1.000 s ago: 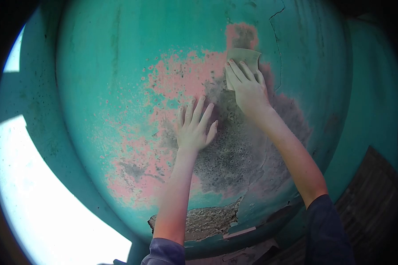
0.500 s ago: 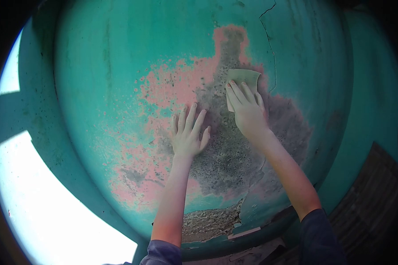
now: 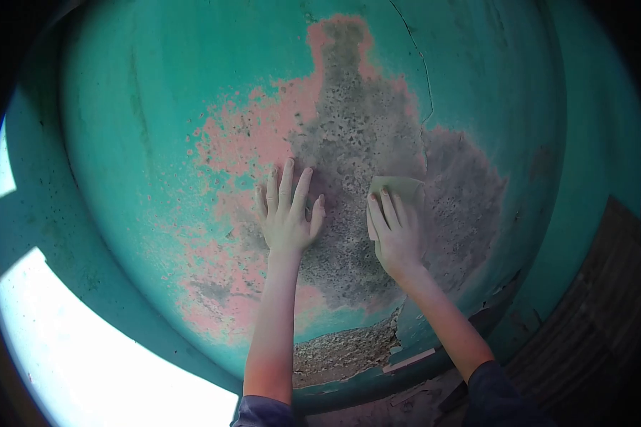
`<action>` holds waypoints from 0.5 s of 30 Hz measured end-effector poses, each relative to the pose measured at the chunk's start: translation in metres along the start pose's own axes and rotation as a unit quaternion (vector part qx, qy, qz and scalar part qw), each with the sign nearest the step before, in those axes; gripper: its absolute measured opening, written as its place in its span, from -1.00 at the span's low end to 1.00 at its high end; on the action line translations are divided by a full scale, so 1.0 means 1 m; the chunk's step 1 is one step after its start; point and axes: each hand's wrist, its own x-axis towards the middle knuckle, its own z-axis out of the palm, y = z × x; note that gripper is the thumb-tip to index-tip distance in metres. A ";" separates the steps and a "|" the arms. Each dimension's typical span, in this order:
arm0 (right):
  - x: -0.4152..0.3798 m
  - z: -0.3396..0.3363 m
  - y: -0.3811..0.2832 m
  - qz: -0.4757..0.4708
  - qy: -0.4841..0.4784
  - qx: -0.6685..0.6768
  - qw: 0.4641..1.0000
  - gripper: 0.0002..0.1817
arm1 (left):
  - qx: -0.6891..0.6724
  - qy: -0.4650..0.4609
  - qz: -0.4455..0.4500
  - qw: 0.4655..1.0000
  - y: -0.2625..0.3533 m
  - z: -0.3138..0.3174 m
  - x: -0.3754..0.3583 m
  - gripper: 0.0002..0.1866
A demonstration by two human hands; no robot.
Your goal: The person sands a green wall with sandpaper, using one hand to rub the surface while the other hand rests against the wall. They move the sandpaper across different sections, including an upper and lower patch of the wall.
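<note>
My left hand (image 3: 289, 213) lies flat with its fingers spread on the worn patch of a teal wall (image 3: 214, 50), where pink and grey layers show. Dust whitens both hands. To its right, my right hand (image 3: 397, 238) presses a pale grey-green sheet (image 3: 406, 186), perhaps sandpaper, against the rough grey area (image 3: 349, 135). The fingers of that hand lie over the sheet, whose top edge and left side stick out past them.
A thin crack (image 3: 424, 64) runs down the upper right of the wall. Below the patch, broken plaster (image 3: 349, 352) shows a coarse surface. Bright light (image 3: 100, 341) fills the lower left. Dark corrugated material (image 3: 584, 299) stands at the lower right.
My right hand has moved down the wall with the sheet, from the upper grey area to its middle. The view has shifted slightly. My left hand stays on the patch.
</note>
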 end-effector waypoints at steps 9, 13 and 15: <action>-0.063 0.029 -0.027 0.059 -0.047 0.030 0.997 -0.24 | 0.061 -0.025 -0.103 0.993 0.014 0.014 -0.074 -0.24; -0.033 0.038 -0.011 0.150 0.038 0.060 0.986 -0.25 | 0.081 -0.032 -0.109 0.990 0.019 0.025 -0.125 -0.25; -0.024 0.016 -0.023 0.225 0.037 0.069 0.971 -0.29 | 0.081 -0.054 -0.110 0.989 0.029 0.025 -0.151 -0.25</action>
